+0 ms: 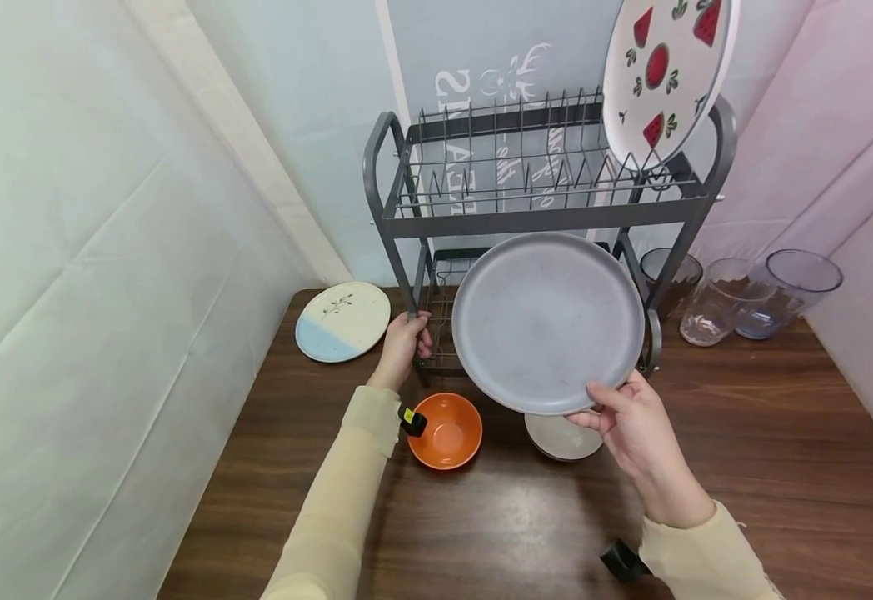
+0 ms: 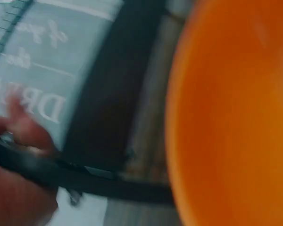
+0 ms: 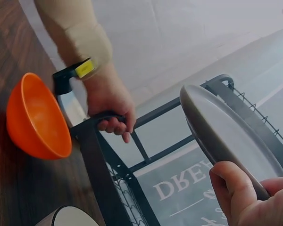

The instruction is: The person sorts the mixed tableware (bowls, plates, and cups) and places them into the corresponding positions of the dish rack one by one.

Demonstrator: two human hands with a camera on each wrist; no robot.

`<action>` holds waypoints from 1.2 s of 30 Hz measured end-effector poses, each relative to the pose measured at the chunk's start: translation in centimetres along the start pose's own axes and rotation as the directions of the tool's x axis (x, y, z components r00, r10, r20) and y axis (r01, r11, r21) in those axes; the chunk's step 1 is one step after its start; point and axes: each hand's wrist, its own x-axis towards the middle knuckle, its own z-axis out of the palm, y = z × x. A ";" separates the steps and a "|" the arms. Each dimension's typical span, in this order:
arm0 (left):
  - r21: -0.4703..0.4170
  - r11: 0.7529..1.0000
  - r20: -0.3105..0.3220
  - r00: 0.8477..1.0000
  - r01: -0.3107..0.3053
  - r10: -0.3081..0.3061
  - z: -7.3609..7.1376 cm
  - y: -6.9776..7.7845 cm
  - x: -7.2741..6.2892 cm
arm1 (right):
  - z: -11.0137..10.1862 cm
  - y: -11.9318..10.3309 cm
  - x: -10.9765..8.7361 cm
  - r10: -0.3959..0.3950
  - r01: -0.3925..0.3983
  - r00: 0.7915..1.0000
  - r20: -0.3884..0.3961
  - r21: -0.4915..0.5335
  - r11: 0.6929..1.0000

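Note:
My right hand (image 1: pixel 635 429) pinches the lower right rim of a round grey plate (image 1: pixel 549 325), thumb on its face and fingers behind. The plate is held up in front of the lower tier of a dark metal two-tier dish rack (image 1: pixel 541 221), apart from the table. Low on the rack's left side, my left hand (image 1: pixel 402 343) grips the frame; in the right wrist view its fingers (image 3: pixel 114 126) curl around a bar. An orange bowl (image 1: pixel 447 432) stands just below the left hand. Partly hidden under the plate is a whitish bowl (image 1: pixel 564 437).
A white plate with watermelon designs (image 1: pixel 657 67) stands upright at the upper tier's right end. On the wooden table (image 1: pixel 481 533), a cream-and-blue plate (image 1: pixel 342 321) lies left of the rack. Several drinking glasses (image 1: pixel 714 312) stand at its right.

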 end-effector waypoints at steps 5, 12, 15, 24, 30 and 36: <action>-0.038 0.997 0.085 0.994 -0.071 0.074 -0.1 0.3 -0.5 | 0.3 0.0 -0.2 -0.016 0.017 1.000 0.007 -0.008 1.000; -0.056 0.994 0.104 0.989 -0.096 0.101 0.2 0.6 -0.5 | 0.7 -0.7 0.0 -0.065 0.064 0.997 0.041 0.038 0.997; -0.062 0.994 0.094 0.991 -0.093 0.098 0.3 0.6 -0.5 | 0.8 -1.1 0.1 -0.084 0.080 0.995 0.056 0.069 0.994; -0.090 0.993 0.048 0.995 -0.081 0.086 0.3 0.4 -0.7 | 1.4 -2.6 0.3 -0.146 0.135 0.985 0.097 0.114 0.984; -0.109 0.990 0.041 0.995 -0.085 0.090 0.0 -0.3 -0.2 | 1.6 -3.6 0.4 -0.147 0.131 0.983 0.113 0.136 0.982; -0.133 0.988 0.004 0.997 -0.079 0.080 -0.1 -1.7 0.9 | 1.8 -4.4 0.4 -0.138 0.121 0.985 0.106 0.145 0.982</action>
